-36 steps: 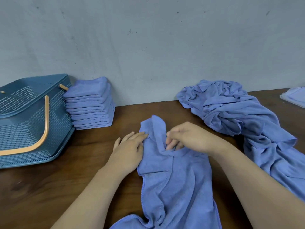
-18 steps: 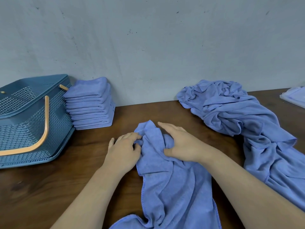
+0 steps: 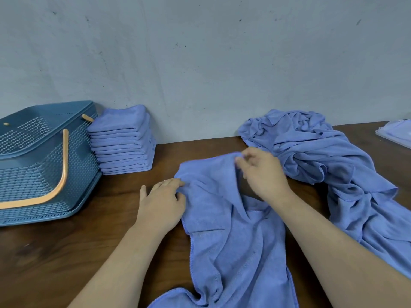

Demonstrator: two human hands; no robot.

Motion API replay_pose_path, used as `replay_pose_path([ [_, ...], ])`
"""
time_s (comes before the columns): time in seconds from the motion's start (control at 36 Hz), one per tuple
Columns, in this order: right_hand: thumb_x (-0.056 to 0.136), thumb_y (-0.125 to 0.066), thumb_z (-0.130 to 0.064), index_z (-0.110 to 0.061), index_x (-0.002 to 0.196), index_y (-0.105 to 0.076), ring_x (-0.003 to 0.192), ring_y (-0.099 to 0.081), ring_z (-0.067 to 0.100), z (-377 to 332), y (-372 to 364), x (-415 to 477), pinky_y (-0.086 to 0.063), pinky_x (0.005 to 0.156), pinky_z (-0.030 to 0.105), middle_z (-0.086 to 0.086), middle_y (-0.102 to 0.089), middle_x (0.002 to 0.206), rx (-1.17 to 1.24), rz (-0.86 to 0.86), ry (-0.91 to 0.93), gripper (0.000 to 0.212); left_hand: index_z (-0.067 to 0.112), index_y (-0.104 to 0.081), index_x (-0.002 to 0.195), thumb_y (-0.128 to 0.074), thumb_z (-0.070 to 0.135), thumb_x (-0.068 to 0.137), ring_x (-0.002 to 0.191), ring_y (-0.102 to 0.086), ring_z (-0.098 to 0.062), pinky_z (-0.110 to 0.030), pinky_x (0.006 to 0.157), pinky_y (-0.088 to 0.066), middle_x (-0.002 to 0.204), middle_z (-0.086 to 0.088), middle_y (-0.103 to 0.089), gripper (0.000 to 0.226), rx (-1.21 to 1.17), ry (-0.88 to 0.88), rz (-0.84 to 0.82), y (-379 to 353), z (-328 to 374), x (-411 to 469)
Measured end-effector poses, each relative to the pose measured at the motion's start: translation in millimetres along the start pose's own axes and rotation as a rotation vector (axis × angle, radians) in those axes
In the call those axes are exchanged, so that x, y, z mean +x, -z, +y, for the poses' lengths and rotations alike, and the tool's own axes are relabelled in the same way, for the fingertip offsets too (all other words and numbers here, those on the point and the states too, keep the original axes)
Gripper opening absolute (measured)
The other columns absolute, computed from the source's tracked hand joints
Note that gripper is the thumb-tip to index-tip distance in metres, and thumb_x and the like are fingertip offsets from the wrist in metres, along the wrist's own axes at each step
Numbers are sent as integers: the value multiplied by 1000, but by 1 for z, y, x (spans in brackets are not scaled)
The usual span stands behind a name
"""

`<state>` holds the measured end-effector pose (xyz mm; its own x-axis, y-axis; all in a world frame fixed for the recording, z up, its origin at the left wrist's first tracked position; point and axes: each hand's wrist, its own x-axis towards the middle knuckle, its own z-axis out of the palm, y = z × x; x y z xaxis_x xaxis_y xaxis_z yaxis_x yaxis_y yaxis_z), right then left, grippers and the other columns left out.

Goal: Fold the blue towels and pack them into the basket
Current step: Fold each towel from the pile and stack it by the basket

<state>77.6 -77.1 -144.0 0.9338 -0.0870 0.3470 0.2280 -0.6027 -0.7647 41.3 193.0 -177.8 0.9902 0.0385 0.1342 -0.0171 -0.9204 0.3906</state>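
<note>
A crumpled blue towel point(image 3: 224, 225) lies on the dark wooden table in front of me and runs off the near edge. My left hand point(image 3: 162, 201) pinches its left top corner with curled fingers. My right hand point(image 3: 262, 174) pinches the far top edge and holds it a little above the table. A blue plastic basket point(image 3: 33, 165) with an orange handle lies tipped at the far left. A stack of several folded blue towels point(image 3: 123, 141) stands right beside it against the wall.
A heap of unfolded blue towels point(image 3: 322, 161) spreads along the right side of the table. A pale flat tray or lid point(image 3: 398, 132) shows at the far right edge. The grey wall closes the back of the table.
The bunched top of the towel has been spread open. My right hand moved away and to the right with the edge. My left hand kept its place at the left corner.
</note>
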Motion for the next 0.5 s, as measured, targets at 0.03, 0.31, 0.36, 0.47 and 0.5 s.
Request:
replay_pose_path([
  [0.03, 101, -62, -35, -33, 109, -69, 81, -70, 6, 0, 3, 1, -57, 88, 39, -14, -77, 84, 41, 55, -18, 10, 42, -52, 148, -41, 33, 105, 149, -38, -5, -59, 129, -7, 155, 23, -50, 45, 21, 25, 10, 1, -3, 1],
  [0.31, 98, -54, -4, -21, 140, -63, 124, -59, 17, -5, 0, -15, -45, 102, 28, -3, -62, 140, -185, -129, 157, 46, 25, -43, 159, -35, 38, 112, 155, -31, -18, -50, 128, -18, 163, 5, -45, 49, 61, 75, 141, 7, 1, -4],
  [0.36, 99, -52, -3, -20, 135, -67, 122, -60, 17, -8, -2, -18, -48, 101, 34, -3, -65, 135, -264, -159, 185, 42, 30, -55, 148, -41, 40, 110, 140, -46, -18, -43, 120, -29, 149, 8, -57, 42, 48, 31, 146, 8, 4, -5],
  [0.47, 102, -49, -13, -26, 136, -68, 118, -65, 20, -9, -7, -23, -54, 94, 36, -6, -71, 133, -399, -259, 158, 41, 36, -57, 140, -46, 52, 105, 127, -51, -14, -40, 112, -37, 142, 16, -58, 40, 72, -52, 26, 3, 4, -8],
  [0.5, 103, -48, -20, -29, 136, -67, 115, -66, 21, -7, -10, -24, -55, 90, 36, -7, -72, 130, -437, -296, 143, 39, 37, -55, 143, -45, 57, 104, 132, -50, -14, -42, 116, -35, 145, 17, -56, 45, 89, -65, 6, 1, 3, -7],
])
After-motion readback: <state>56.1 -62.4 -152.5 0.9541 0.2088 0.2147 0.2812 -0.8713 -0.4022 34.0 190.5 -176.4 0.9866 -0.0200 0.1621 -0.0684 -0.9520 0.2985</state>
